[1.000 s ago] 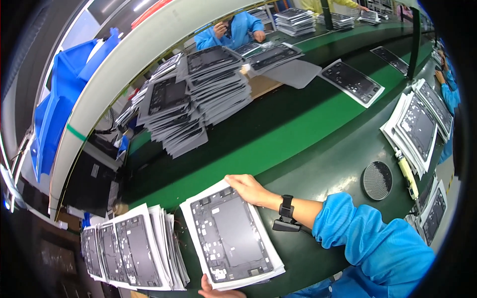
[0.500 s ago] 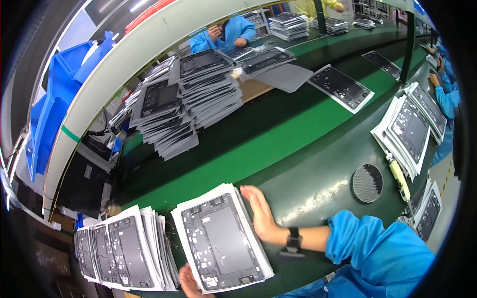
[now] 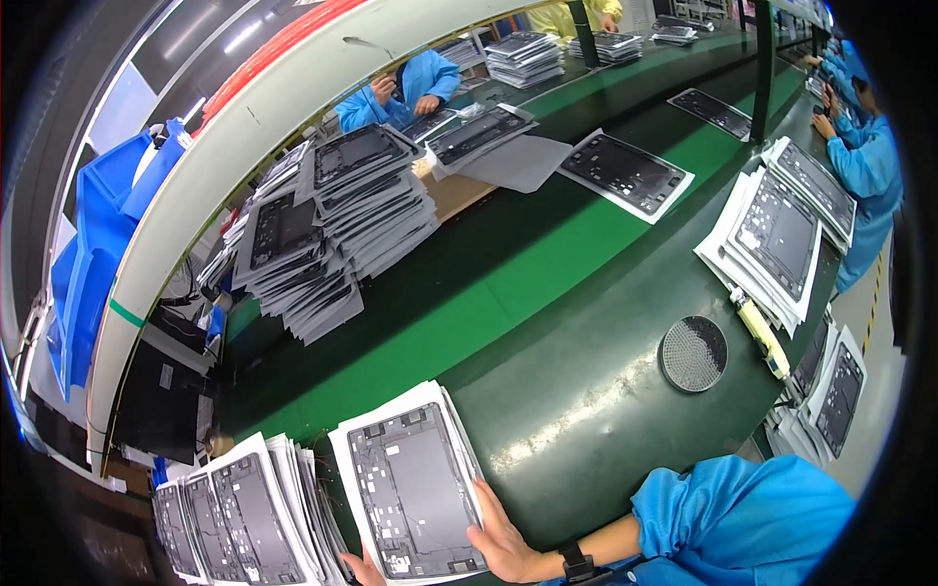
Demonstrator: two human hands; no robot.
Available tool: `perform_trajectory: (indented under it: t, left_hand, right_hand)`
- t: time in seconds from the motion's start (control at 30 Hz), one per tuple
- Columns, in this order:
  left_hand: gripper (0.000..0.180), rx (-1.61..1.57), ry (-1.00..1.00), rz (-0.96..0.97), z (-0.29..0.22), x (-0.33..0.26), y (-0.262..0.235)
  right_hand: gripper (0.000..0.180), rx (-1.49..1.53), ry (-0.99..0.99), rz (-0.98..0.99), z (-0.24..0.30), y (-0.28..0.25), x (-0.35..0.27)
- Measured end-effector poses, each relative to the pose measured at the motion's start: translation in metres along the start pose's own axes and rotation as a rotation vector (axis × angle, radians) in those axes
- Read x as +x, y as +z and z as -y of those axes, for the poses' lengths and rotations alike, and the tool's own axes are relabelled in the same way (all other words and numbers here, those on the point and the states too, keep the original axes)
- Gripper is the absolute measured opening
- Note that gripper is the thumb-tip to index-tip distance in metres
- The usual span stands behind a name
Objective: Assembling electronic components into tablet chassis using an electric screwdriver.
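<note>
In front of me lies a stack of dark tablet housings on white sheets (image 3: 425, 488), its top housing showing small white and black parts along the left side. My right hand (image 3: 505, 542) grips the stack's right edge, with the thumb over the top housing and the fingers along the side. My left hand (image 3: 363, 568) touches the lower left edge and is partly cut off by the picture's rim. Left of it, overlapping stacks of similar housings (image 3: 249, 508) lean side by side, with white sheets between them.
A round gritty dish (image 3: 695, 354) and a pale yellow hand tool (image 3: 760, 334) lie to the right, near more stacked housings (image 3: 777, 239). A green belt (image 3: 469, 317) runs behind, carrying single housings (image 3: 625, 174). Tall stacks (image 3: 376, 210) stand beyond it, near a co-worker in blue (image 3: 430, 83).
My right hand has slid nearer to me along the stack's right edge and now bends its thumb over the top. The stack has shifted slightly left. The whole view has tilted.
</note>
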State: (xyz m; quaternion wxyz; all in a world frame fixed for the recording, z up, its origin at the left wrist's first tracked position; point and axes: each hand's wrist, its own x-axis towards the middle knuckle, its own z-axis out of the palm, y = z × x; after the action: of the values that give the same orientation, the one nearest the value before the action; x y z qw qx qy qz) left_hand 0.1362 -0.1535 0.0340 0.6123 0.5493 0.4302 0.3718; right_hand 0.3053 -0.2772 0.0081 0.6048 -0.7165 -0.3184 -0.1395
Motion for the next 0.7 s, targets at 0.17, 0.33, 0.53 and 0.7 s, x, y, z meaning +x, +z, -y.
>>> perform_trajectory:
  t: [0.17,0.33,0.53,0.7]
  left_hand:
    - [0.072,0.217,0.134,0.029,-0.020,-0.002,0.012]
    - [0.079,-0.154,0.106,0.381,0.009,0.054,-0.033]
    - [0.070,-0.030,-0.372,0.225,0.001,0.085,-0.003]
    - [0.052,-0.121,-0.398,0.436,0.010,0.094,0.041]
  right_hand:
    - [0.064,0.807,0.655,0.519,-0.015,-0.010,0.003]
    - [0.074,0.730,0.785,0.571,-0.047,0.045,0.071]
    - [0.074,0.671,0.711,0.623,-0.046,0.065,0.101]
    - [0.079,0.648,0.744,0.737,-0.048,0.067,0.112]
